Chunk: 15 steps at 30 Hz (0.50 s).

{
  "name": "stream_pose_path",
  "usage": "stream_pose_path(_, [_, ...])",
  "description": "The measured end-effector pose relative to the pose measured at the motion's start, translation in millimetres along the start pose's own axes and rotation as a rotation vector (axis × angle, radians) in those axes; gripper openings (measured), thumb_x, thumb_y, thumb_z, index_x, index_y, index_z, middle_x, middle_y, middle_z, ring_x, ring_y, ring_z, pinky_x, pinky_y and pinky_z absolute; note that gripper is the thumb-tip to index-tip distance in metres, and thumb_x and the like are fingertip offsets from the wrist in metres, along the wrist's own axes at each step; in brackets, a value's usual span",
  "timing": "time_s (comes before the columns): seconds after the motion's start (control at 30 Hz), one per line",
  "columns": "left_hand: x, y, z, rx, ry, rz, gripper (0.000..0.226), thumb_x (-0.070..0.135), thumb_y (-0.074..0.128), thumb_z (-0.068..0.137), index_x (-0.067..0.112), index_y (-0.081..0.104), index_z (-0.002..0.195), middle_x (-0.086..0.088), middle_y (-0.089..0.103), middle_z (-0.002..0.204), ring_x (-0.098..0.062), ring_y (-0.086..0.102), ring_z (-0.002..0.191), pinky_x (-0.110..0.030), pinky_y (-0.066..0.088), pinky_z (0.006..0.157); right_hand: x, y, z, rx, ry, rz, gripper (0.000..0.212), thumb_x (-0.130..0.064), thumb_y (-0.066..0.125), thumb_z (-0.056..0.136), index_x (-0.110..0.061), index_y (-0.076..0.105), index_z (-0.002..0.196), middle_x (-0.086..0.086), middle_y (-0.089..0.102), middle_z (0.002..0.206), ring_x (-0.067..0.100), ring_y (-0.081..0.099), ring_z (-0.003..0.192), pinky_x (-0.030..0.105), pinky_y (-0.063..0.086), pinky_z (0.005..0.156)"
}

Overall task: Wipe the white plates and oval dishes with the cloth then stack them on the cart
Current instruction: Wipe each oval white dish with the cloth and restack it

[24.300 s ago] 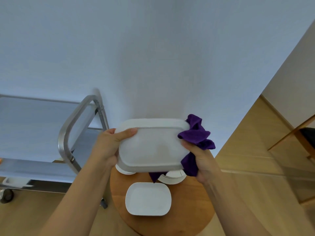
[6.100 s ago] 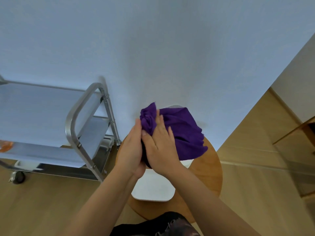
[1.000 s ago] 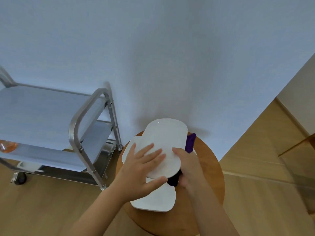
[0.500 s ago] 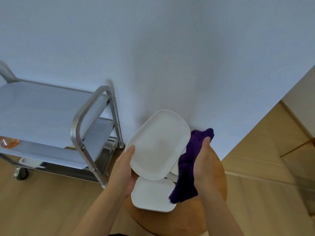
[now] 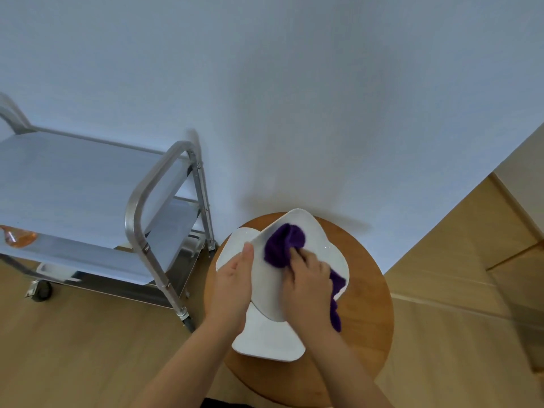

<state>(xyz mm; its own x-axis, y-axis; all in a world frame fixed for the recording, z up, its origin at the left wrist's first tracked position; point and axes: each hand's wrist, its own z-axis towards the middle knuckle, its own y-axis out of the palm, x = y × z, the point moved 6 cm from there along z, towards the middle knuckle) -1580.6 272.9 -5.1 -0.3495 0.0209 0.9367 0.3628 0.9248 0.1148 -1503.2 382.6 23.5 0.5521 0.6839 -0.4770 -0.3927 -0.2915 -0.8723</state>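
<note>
My left hand (image 5: 232, 285) grips the left edge of a white oval dish (image 5: 322, 248), thumb over its rim, holding it tilted above the round wooden table (image 5: 365, 313). My right hand (image 5: 309, 282) holds the purple cloth (image 5: 284, 242) bunched and presses it onto the dish's inner face. A tail of the cloth hangs off the dish's right side. Below lie another white dish (image 5: 268, 340) at the table's near side and a white plate (image 5: 232, 245) at the left, both partly hidden.
The metal cart (image 5: 164, 184) stands to the left against the white wall, its grey top shelf (image 5: 73, 184) bare except for an orange thing (image 5: 17, 235) at the left edge. Wooden floor lies all around. The wall runs close behind the table.
The dish has come down lower over the table. My right hand moved left and brought the cloth from beside the dish onto its face.
</note>
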Motion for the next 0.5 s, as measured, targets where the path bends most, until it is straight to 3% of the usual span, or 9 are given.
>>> stream_pose_path(0.13, [-15.7, -14.4, 14.5, 0.073, -0.111, -0.06, 0.037, 0.054, 0.043, 0.092, 0.025, 0.066, 0.087, -0.006, 0.068, 0.09, -0.024, 0.063, 0.089, -0.037, 0.056, 0.076, -18.5, 35.0, -40.5, -0.177, -0.236, 0.169, 0.039, -0.012, 0.042, 0.095, -0.021, 0.055, 0.131, -0.004, 0.051, 0.131, 0.017, 0.036, 0.115, 0.023, 0.031, 0.096])
stream_pose_path(0.23, [-37.4, -28.2, 24.1, 0.029, -0.172, 0.012, 0.042, 0.053, 0.041, 0.094, 0.016, 0.061, 0.096, -0.01, 0.067, 0.091, -0.024, 0.065, 0.086, -0.033, 0.055, 0.067, -4.2, 61.1, -54.0, -0.453, -0.257, 0.2, 0.038, -0.012, 0.041, 0.094, -0.02, 0.056, 0.128, -0.007, 0.05, 0.123, 0.008, 0.03, 0.103, 0.017, 0.029, 0.092])
stream_pose_path(0.3, [-57.1, -38.8, 27.6, -0.031, -0.216, 0.087, 0.047, 0.052, 0.041, 0.093, 0.011, 0.061, 0.104, -0.012, 0.066, 0.098, -0.028, 0.064, 0.094, -0.032, 0.054, 0.068, 13.3, 75.6, -58.2, -0.653, -0.198, 0.172, 0.033, -0.008, 0.038, 0.092, -0.018, 0.062, 0.112, -0.003, 0.053, 0.109, 0.011, 0.034, 0.093, 0.023, 0.036, 0.082])
stream_pose_path(0.37, [-76.8, -52.4, 31.6, -0.075, -0.271, 0.147, 0.05, 0.053, 0.041, 0.092, 0.012, 0.062, 0.113, -0.012, 0.066, 0.105, -0.03, 0.063, 0.101, -0.04, 0.055, 0.08, 34.7, 85.7, -61.2, -0.773, -0.061, 0.173, 0.028, -0.003, 0.035, 0.086, -0.019, 0.056, 0.077, 0.001, 0.052, 0.086, 0.014, 0.04, 0.078, 0.026, 0.036, 0.066])
stream_pose_path(0.43, [-97.9, -65.3, 36.0, -0.113, -0.351, 0.185, 0.05, 0.052, 0.039, 0.094, 0.013, 0.06, 0.118, -0.016, 0.065, 0.111, -0.034, 0.062, 0.104, -0.053, 0.049, 0.093, 58.4, 90.0, -62.4, -0.77, 0.093, 0.191, 0.03, -0.002, 0.035, 0.084, -0.021, 0.043, 0.063, 0.002, 0.049, 0.075, 0.015, 0.045, 0.068, 0.025, 0.034, 0.057])
stream_pose_path(0.5, [-118.9, -70.2, 40.4, -0.165, -0.422, 0.192, 0.05, 0.049, 0.037, 0.096, 0.011, 0.057, 0.121, -0.019, 0.063, 0.115, -0.038, 0.062, 0.106, -0.06, 0.044, 0.097, 79.2, 91.6, -61.3, -0.728, 0.227, 0.219, 0.034, -0.001, 0.038, 0.087, -0.023, 0.042, 0.062, -0.001, 0.049, 0.071, 0.011, 0.046, 0.064, 0.021, 0.032, 0.054])
